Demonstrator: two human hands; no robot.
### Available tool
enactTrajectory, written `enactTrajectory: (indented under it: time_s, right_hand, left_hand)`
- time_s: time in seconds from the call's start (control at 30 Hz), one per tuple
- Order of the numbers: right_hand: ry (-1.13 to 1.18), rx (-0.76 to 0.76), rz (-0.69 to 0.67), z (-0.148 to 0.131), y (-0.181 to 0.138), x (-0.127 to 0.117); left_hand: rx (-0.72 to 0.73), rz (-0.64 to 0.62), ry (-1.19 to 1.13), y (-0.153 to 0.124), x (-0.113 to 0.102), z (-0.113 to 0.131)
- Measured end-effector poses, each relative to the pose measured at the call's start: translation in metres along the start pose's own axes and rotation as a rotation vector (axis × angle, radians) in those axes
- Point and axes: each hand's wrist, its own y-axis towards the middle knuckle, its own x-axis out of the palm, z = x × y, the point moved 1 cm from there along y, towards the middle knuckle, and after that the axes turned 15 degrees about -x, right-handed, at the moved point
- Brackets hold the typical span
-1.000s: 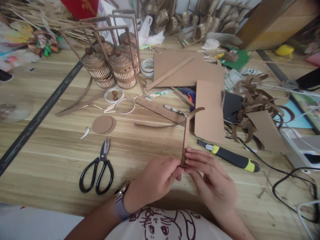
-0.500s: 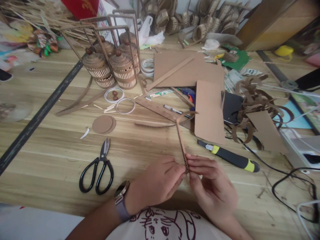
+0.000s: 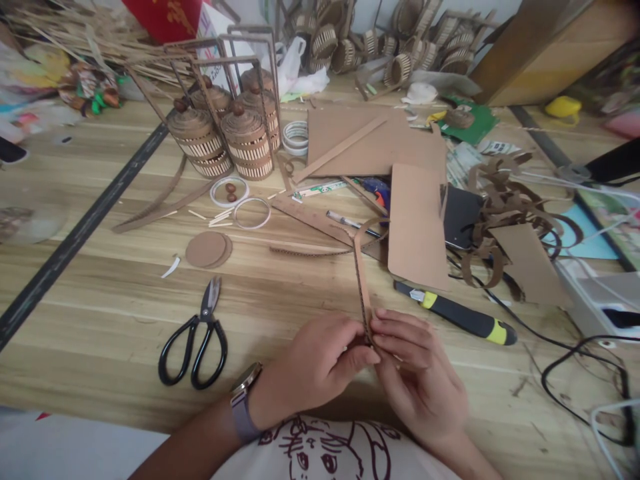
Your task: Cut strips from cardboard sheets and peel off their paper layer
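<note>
A narrow cardboard strip [image 3: 361, 280] runs away from me across the wooden table, its corrugated edge showing and its far end curling. Its near end is pinched between the fingers of my left hand [image 3: 320, 360] and my right hand [image 3: 420, 373], which meet close to my body. My fingers cover that end, so its exact shape is hidden. Black-handled scissors [image 3: 197, 340] lie with blades partly apart to the left of my left hand. A black and yellow utility knife [image 3: 457, 312] rests beyond my right hand. Two cardboard discs [image 3: 207, 249] lie overlapped farther left.
Cylindrical cardboard lanterns [image 3: 245, 143] with tall frames stand at the back left. Tape rings [image 3: 253, 212] and small sticks lie before them. Cardboard sheets [image 3: 419, 227] occupy the centre right. Curled strips [image 3: 493, 213], black cables [image 3: 545, 373] and a white power strip [image 3: 590, 303] crowd the right.
My left thumb has shifted right and straightened across the strip's near end. Both hands stay at about the same place, and the strip has barely moved.
</note>
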Motion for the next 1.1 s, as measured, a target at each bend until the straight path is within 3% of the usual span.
enactTrajectory:
  time_s: [0.33, 0.6, 0.83, 1.1]
  right_hand:
    - [-0.193, -0.024, -0.087, -0.005, 0.003, -0.004]
    - [-0.011, 0.169, 0.074, -0.002, -0.008, 0.003]
    - [-0.072, 0.046, -0.015, -0.001, -0.001, -0.001]
    - [-0.191, 0.012, -0.051, -0.002, 0.005, 0.001]
  left_hand:
    - [0.027, -0.006, 0.073, -0.004, 0.004, 0.001]
    - [0.066, 0.004, 0.158, -0.004, 0.003, 0.003]
    - [0.011, 0.038, 0.022, 0.0, 0.003, -0.001]
    - [0.014, 0.067, 0.113, -0.002, 0.005, -0.002]
